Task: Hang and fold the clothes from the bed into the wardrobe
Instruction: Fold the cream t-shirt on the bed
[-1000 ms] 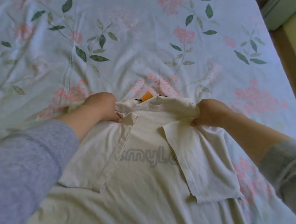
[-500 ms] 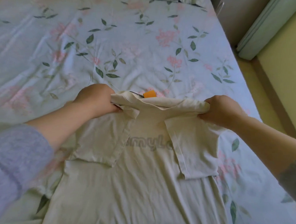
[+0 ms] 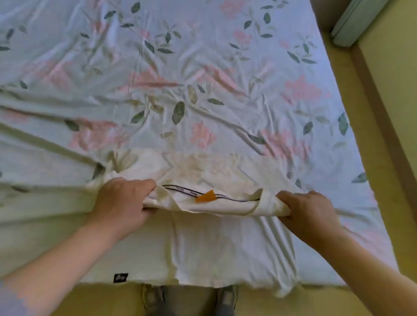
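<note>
I see cream cotton T-shirt (image 3: 209,251) spread on pale blue floral bedsheet (image 3: 196,72), at near edge of bed, hem drooping over edge. Left hand (image 3: 122,205) grasps left end of folded collar edge, fingers curled over cloth. Right hand (image 3: 305,212) clenched round right end, fabric bunched inside fist. Collar edge stretched between both hands, small orange neck tag (image 3: 205,197) about midway between them. Small black hem label (image 3: 120,277) beside left forearm

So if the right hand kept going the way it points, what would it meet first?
The right hand grips the cream T-shirt: that fold first; beyond it, probably the floral bedsheet, depth unclear.
</note>
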Motion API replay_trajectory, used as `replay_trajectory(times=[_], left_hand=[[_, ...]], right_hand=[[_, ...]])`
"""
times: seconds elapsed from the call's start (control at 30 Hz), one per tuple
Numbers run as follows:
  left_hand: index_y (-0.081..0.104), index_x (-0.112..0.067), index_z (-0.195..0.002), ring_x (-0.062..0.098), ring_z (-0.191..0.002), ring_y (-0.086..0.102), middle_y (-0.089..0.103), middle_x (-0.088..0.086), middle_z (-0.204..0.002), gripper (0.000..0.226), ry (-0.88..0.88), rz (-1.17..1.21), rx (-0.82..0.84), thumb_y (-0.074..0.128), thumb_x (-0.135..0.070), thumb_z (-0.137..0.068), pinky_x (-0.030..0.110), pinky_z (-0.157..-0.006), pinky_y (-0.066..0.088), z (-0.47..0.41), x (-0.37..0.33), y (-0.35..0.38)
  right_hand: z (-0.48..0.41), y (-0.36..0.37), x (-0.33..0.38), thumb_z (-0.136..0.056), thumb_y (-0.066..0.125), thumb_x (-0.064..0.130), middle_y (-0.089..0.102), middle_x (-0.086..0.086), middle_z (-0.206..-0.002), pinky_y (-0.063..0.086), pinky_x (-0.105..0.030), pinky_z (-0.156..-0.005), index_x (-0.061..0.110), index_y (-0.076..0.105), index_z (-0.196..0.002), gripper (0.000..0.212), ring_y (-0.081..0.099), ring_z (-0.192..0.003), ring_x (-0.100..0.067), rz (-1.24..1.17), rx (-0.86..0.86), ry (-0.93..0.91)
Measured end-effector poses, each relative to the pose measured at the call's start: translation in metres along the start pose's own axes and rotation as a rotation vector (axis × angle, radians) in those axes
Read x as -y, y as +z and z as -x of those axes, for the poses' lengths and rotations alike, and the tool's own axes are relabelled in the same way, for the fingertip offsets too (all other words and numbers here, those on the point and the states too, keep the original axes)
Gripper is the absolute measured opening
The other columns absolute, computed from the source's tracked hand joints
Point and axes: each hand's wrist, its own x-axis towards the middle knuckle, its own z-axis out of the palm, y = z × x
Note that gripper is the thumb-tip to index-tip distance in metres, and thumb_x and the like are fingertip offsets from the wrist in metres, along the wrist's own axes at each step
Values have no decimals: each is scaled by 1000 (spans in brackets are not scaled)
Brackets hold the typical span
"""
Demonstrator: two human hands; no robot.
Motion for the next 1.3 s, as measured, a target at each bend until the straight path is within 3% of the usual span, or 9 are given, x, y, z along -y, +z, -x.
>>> replay_trajectory(times=[0.07, 0.17, 0.33, 0.53, 0.7, 0.83, 1.07, 1.17, 1.3], left_hand=[[61, -27, -101, 22, -89, 63, 64, -5, -97, 46, -36, -120, 353, 71, -55, -66, 32, -78, 46, 50, -17, 49], [44, -33, -125, 20, -124, 44, 44, -7, -129, 87, -291, 51, 779, 48, -88, -58, 36, -99, 36, 101, -33, 98], [37, -34, -122, 16, -119, 42, 39, -12, -122, 81, -266, 188, 563, 38, -88, -61, 33, -96, 38, 84, -27, 111], [55, -28, -89, 8, -82, 50, 54, -13, -93, 40, -229, 254, 813, 46, -67, -85, 27, -68, 43, 70, -39, 111], [47, -23, -79, 16, -79, 53, 54, -1, -91, 25, -257, 176, 1042, 59, -44, -86, 27, -62, 40, 83, -48, 115], [57, -18, -81, 16, -71, 63, 62, -1, -82, 17, -488, 481, 816, 63, -32, -88, 32, -65, 53, 70, -45, 104], [60, -10, -103, 28, -95, 58, 59, 6, -101, 31, -717, 344, 160, 71, -31, -82, 38, -82, 49, 58, 18, 114], [59, -3, -109, 39, -100, 56, 58, 19, -106, 46, -834, 268, 31, 78, -29, -75, 43, -87, 46, 72, 52, 126], [58, -14, -104, 24, -86, 57, 58, -1, -92, 41, -994, 475, 84, 75, -41, -78, 32, -74, 44, 92, 66, 128]], right_hand=[[45, 46, 17, -72, 75, 36, 71, 6, -91, 47, -28, -70, 28, 62, -105, 36, 68, -84, -21, 36, 284, -51], [92, 96, 27, -84, 62, 44, 58, 8, -120, 39, -29, -94, 32, 47, -133, 53, 54, -115, -17, -146, 578, 64], [79, 106, 27, -77, 67, 48, 52, 4, -118, 45, -30, -89, 26, 49, -132, 62, 54, -107, -18, -287, 448, 108], [78, 108, 57, -79, 62, 41, 54, 12, -84, 39, -24, -61, 29, 55, -104, 29, 54, -79, -13, -425, 679, 88], [90, 113, 64, -86, 59, 35, 63, 3, -83, 51, -32, -70, 22, 62, -85, 14, 59, -77, -17, -404, 752, 104], [75, 103, 71, -92, 56, 30, 64, 10, -84, 43, -18, -61, 24, 65, -99, 13, 57, -74, -8, -483, 632, 145], [-48, 94, 121, -95, 53, 24, 67, 7, -87, 52, -28, -63, 21, 67, -102, 16, 61, -71, -11, -570, 422, 83], [-106, 94, 161, -94, 53, 20, 68, 2, -94, 55, -31, -69, 18, 67, -106, 18, 61, -76, -15, -618, 382, 6], [-156, 85, 216, -94, 51, 16, 68, 0, -103, 54, -35, -79, 18, 66, -114, 25, 62, -88, -18, -598, 355, -116]])
